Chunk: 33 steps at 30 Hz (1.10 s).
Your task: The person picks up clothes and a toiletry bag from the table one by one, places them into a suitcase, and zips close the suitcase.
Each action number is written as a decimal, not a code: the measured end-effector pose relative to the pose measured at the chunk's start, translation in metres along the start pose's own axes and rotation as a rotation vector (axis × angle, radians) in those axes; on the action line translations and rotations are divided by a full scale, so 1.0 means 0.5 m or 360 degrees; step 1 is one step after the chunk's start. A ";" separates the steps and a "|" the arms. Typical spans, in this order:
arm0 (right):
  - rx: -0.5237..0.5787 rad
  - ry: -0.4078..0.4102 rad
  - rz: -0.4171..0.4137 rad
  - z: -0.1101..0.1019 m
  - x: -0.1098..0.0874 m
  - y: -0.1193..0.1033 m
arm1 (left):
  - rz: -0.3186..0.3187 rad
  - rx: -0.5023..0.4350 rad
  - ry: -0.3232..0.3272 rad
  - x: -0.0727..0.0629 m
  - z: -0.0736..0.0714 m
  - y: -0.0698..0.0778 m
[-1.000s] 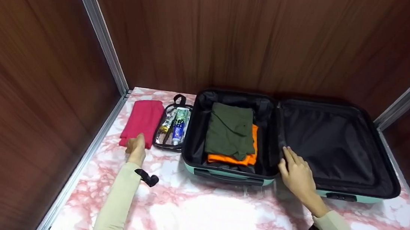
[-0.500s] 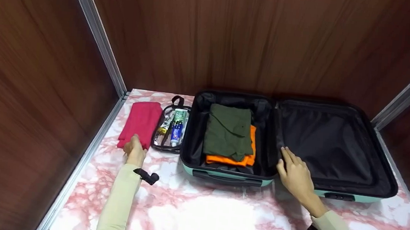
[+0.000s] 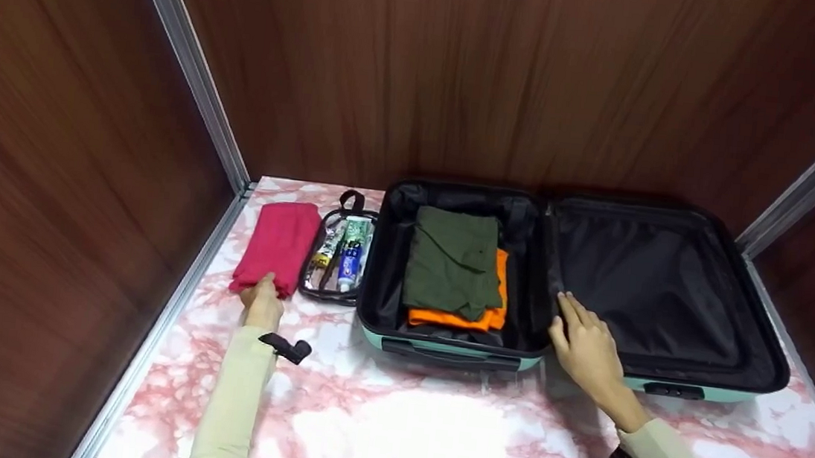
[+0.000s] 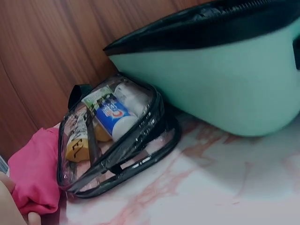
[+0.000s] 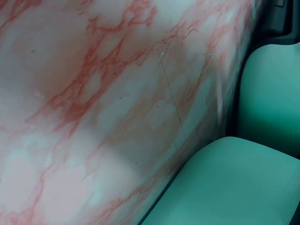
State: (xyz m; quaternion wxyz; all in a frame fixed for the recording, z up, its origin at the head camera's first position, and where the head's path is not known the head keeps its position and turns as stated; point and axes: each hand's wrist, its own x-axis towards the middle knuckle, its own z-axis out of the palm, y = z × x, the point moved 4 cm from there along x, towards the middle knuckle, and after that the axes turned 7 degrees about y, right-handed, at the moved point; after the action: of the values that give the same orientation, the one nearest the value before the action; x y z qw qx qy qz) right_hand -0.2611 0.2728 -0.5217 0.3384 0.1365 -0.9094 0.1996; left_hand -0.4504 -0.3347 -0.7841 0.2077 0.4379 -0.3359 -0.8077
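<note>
In the head view my left hand (image 3: 263,306) pinches the near edge of a folded pink cloth (image 3: 277,243) lying at the table's left. In the left wrist view one finger shows above the pink cloth (image 4: 37,168) and a fingertip below its edge. My right hand (image 3: 590,351), fingers fairly straight, rests on the near inner rim of an open mint-green suitcase (image 3: 746,398), beside the hinge. The right wrist view does not show that hand. Folded dark green clothing (image 3: 451,263) lies on orange clothing (image 3: 458,321) in the suitcase's left half.
A clear toiletry pouch (image 3: 314,293) with black trim, holding a toothpaste tube (image 3: 351,253) and other items, stands between the pink cloth and the suitcase. Brown wood-look panels (image 3: 422,73) close off the back and sides of the marbled table (image 3: 358,434).
The left hand has shifted slightly at the pink cloth's near edge, and that edge is now bunched at the fingers. The right hand stays on the suitcase rim.
</note>
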 end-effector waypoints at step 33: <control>-0.0002 -0.0001 -0.0013 0.004 -0.002 0.005 | -0.0335 -0.0053 -0.0094 -0.465 -0.008 0.202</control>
State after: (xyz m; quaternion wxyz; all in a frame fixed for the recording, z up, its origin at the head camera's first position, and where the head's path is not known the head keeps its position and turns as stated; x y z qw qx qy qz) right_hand -0.2625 0.2743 -0.5246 0.3391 0.1401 -0.9090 0.1977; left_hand -0.3197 -0.2592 -0.5806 0.1190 0.4432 -0.2806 -0.8430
